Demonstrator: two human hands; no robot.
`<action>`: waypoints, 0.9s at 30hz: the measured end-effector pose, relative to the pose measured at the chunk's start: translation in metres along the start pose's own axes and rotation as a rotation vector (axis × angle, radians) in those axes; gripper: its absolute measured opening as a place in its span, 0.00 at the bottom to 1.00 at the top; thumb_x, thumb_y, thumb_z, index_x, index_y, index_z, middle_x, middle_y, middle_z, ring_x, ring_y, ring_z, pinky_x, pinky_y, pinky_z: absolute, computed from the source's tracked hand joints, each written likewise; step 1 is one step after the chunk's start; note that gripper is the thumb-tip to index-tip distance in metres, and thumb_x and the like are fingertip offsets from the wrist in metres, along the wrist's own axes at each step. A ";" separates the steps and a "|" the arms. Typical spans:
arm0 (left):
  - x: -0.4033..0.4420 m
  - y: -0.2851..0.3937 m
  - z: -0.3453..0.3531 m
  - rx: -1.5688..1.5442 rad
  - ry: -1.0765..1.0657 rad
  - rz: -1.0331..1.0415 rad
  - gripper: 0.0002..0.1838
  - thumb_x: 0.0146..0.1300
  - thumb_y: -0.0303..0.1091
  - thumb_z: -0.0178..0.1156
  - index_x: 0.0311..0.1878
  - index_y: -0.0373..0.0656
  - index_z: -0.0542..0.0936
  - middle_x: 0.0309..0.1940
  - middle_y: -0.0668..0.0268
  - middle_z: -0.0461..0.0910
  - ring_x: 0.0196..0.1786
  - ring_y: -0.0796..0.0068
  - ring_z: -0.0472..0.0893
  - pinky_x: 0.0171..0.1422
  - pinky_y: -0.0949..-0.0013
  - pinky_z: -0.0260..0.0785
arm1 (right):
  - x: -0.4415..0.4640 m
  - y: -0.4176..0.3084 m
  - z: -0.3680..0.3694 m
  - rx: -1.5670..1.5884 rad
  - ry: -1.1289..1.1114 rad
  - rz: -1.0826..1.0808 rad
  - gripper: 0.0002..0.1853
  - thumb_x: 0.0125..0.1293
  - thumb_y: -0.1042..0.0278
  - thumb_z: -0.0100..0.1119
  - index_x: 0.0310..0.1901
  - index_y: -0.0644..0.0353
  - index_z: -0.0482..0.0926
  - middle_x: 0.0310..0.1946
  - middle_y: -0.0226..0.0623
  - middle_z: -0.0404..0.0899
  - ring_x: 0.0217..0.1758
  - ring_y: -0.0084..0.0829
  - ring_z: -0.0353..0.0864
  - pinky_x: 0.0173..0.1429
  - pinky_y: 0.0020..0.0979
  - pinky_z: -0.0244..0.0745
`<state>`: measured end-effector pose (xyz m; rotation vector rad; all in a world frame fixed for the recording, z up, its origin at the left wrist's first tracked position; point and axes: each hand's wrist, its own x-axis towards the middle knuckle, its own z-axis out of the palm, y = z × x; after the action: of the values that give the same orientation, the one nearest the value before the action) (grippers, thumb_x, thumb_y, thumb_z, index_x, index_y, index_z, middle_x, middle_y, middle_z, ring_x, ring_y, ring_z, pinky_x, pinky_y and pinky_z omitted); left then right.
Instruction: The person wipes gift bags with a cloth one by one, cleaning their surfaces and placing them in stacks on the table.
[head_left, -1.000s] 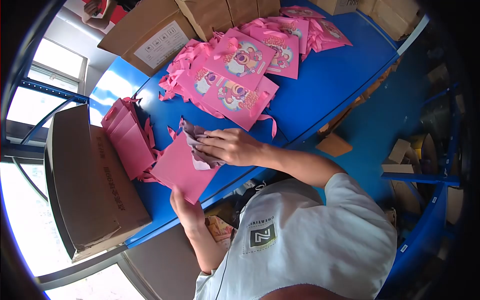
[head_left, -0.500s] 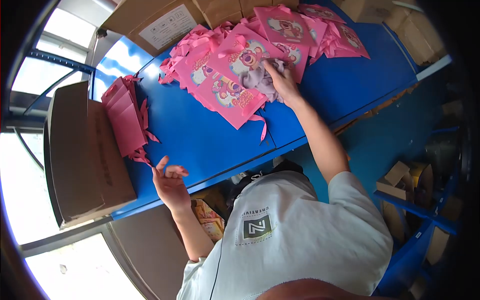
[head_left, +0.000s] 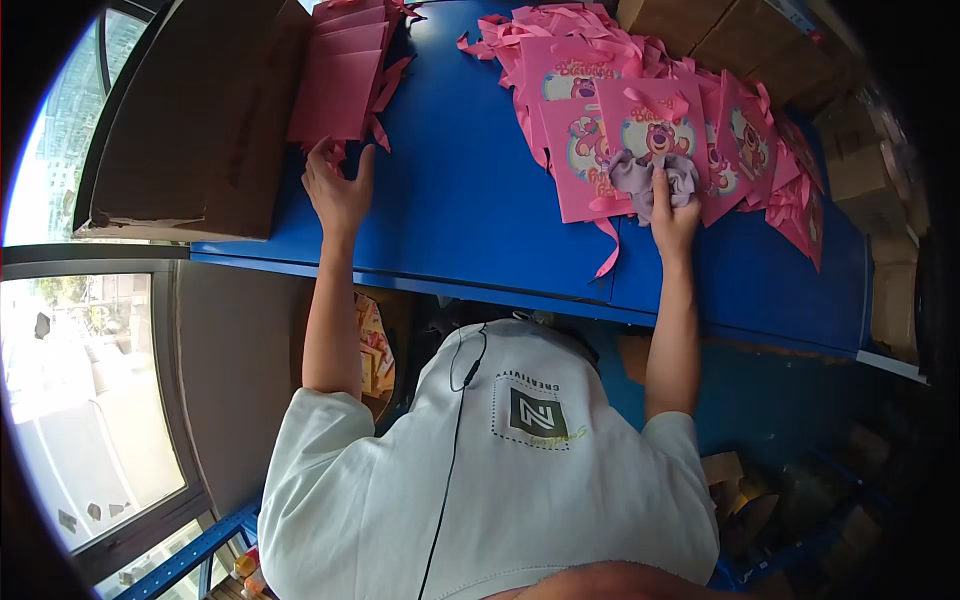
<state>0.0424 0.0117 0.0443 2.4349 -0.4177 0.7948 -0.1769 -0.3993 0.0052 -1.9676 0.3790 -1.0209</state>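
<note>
My right hand (head_left: 675, 222) grips a crumpled greyish-purple cloth (head_left: 632, 176), with the thumb over it. The cloth lies against the lower part of a pink gift bag (head_left: 652, 102) printed with a bear, at the front of a heap of similar bags with ribbon handles. At the left, my left hand (head_left: 338, 192) is open, thumb and fingers apart. Its fingertips are at the near end of a row of overlapping pink bags (head_left: 342, 90), by their ribbons; whether they touch cannot be told.
A large cardboard box (head_left: 215, 130) stands left of the row of bags. Both groups of bags lie on a blue table (head_left: 450, 170). More cardboard boxes (head_left: 745, 40) line the back right. Below the front edge, a container with colourful packets (head_left: 375, 350) shows.
The view has turned, so the table sits level across it. My left hand has reached forward to the row of bags. My right hand still holds the cloth over the heap.
</note>
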 end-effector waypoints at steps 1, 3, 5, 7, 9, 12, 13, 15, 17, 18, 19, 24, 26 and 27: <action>0.005 -0.006 0.006 0.112 0.025 0.109 0.26 0.73 0.48 0.69 0.62 0.37 0.81 0.54 0.52 0.88 0.46 0.58 0.88 0.55 0.61 0.82 | 0.000 0.000 0.000 -0.014 0.001 0.007 0.12 0.79 0.67 0.64 0.39 0.66 0.86 0.28 0.33 0.88 0.26 0.26 0.81 0.30 0.29 0.74; 0.020 -0.017 0.020 0.201 0.046 0.132 0.26 0.73 0.48 0.69 0.62 0.36 0.81 0.57 0.51 0.87 0.49 0.56 0.88 0.55 0.60 0.82 | -0.002 -0.003 -0.001 -0.011 0.002 0.009 0.12 0.79 0.67 0.64 0.39 0.66 0.86 0.28 0.33 0.88 0.26 0.26 0.81 0.30 0.29 0.74; 0.037 -0.029 0.030 0.393 0.083 0.200 0.27 0.72 0.48 0.70 0.63 0.36 0.80 0.61 0.49 0.85 0.54 0.53 0.89 0.56 0.58 0.83 | -0.001 -0.007 0.000 0.011 0.019 0.026 0.11 0.79 0.67 0.64 0.39 0.66 0.86 0.28 0.33 0.88 0.26 0.25 0.81 0.30 0.28 0.74; 0.041 -0.043 0.034 0.490 0.102 0.235 0.27 0.72 0.48 0.70 0.64 0.36 0.80 0.64 0.48 0.85 0.56 0.52 0.89 0.57 0.56 0.83 | 0.000 -0.009 0.004 0.023 0.032 0.034 0.11 0.79 0.67 0.64 0.39 0.66 0.86 0.28 0.33 0.88 0.26 0.25 0.81 0.30 0.28 0.74; 0.037 -0.058 0.045 0.475 -0.002 0.249 0.26 0.73 0.45 0.68 0.64 0.36 0.79 0.62 0.48 0.86 0.55 0.53 0.90 0.52 0.58 0.85 | -0.001 -0.008 0.004 0.021 0.042 0.029 0.11 0.79 0.67 0.64 0.40 0.67 0.86 0.28 0.32 0.88 0.26 0.25 0.81 0.31 0.28 0.75; 0.039 -0.072 0.057 0.448 -0.101 0.261 0.24 0.74 0.42 0.67 0.65 0.37 0.79 0.61 0.49 0.87 0.54 0.54 0.92 0.47 0.59 0.86 | -0.001 -0.007 0.003 0.011 0.055 0.016 0.11 0.79 0.67 0.64 0.40 0.67 0.86 0.28 0.32 0.88 0.26 0.25 0.81 0.31 0.28 0.75; 0.042 -0.074 0.056 0.456 -0.079 0.271 0.23 0.74 0.40 0.67 0.65 0.37 0.79 0.58 0.50 0.88 0.50 0.55 0.92 0.44 0.60 0.85 | -0.001 -0.007 0.002 0.008 0.068 0.025 0.12 0.79 0.67 0.64 0.40 0.67 0.86 0.28 0.33 0.88 0.26 0.25 0.81 0.31 0.28 0.75; 0.046 -0.074 0.043 0.480 -0.039 0.287 0.20 0.75 0.36 0.65 0.64 0.37 0.80 0.53 0.52 0.90 0.42 0.57 0.93 0.36 0.63 0.84 | -0.002 -0.008 0.003 0.003 0.085 0.048 0.12 0.79 0.67 0.63 0.41 0.68 0.86 0.29 0.33 0.88 0.26 0.25 0.81 0.31 0.28 0.75; 0.053 -0.064 0.014 0.446 0.070 0.332 0.17 0.75 0.31 0.63 0.63 0.37 0.80 0.45 0.55 0.92 0.32 0.60 0.91 0.28 0.66 0.80 | 0.000 -0.008 0.004 0.002 0.080 0.060 0.12 0.79 0.67 0.63 0.41 0.68 0.86 0.29 0.33 0.88 0.26 0.26 0.81 0.31 0.28 0.75; 0.062 -0.051 -0.012 0.398 0.161 0.373 0.15 0.76 0.28 0.61 0.62 0.37 0.81 0.41 0.57 0.92 0.25 0.62 0.89 0.24 0.68 0.77 | 0.000 -0.008 0.004 -0.028 0.087 0.047 0.12 0.80 0.67 0.63 0.41 0.68 0.85 0.29 0.34 0.88 0.25 0.26 0.81 0.31 0.28 0.75; 0.066 -0.041 -0.032 0.403 0.157 0.367 0.15 0.76 0.28 0.61 0.62 0.37 0.81 0.41 0.57 0.92 0.25 0.62 0.89 0.24 0.68 0.77 | 0.000 -0.007 0.004 -0.057 0.094 0.035 0.12 0.80 0.67 0.62 0.41 0.68 0.85 0.29 0.34 0.88 0.25 0.26 0.81 0.31 0.28 0.75; 0.032 -0.021 -0.078 -0.172 0.112 -0.043 0.12 0.82 0.30 0.57 0.60 0.34 0.81 0.36 0.58 0.90 0.28 0.70 0.88 0.32 0.70 0.80 | 0.003 -0.017 0.011 -0.143 0.240 0.009 0.12 0.81 0.68 0.60 0.41 0.69 0.84 0.30 0.36 0.88 0.26 0.28 0.82 0.32 0.29 0.76; 0.015 -0.011 -0.078 -0.588 0.075 -0.206 0.12 0.84 0.31 0.55 0.60 0.33 0.80 0.36 0.58 0.88 0.30 0.73 0.87 0.36 0.71 0.82 | 0.008 -0.030 0.011 -0.185 0.383 0.009 0.12 0.82 0.69 0.59 0.42 0.70 0.83 0.31 0.38 0.88 0.27 0.29 0.82 0.33 0.30 0.77; 0.005 -0.001 -0.075 -0.724 0.028 -0.287 0.13 0.85 0.32 0.53 0.60 0.33 0.80 0.38 0.57 0.88 0.34 0.73 0.88 0.40 0.71 0.83 | 0.011 -0.043 0.016 -0.114 0.365 -0.065 0.11 0.82 0.70 0.58 0.44 0.70 0.82 0.32 0.39 0.88 0.29 0.29 0.83 0.33 0.30 0.78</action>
<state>0.0133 0.0556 0.0985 1.7485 -0.2705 0.4447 -0.1625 -0.3718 0.0403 -1.9006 0.5871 -1.4337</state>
